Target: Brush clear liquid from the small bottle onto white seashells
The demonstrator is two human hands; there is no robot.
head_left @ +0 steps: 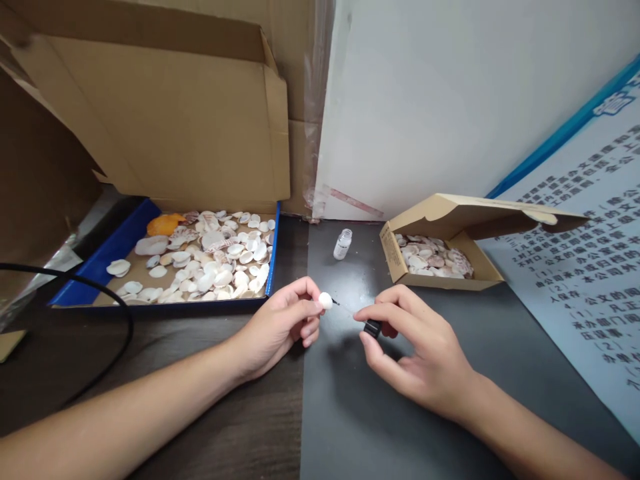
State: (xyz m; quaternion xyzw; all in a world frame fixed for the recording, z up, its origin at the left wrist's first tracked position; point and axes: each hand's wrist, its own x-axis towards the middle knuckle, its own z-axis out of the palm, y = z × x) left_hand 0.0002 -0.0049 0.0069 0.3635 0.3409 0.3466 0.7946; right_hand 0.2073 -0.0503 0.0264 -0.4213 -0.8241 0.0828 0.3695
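Dark tabletop: L hand w/ shell, R hand w/ cap.

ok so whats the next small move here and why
Probably ease the dark brush tip lightly onto the white shell: the right hand grips its black cap, and the tip sits at or just beside the shell, which the left hand pinches.
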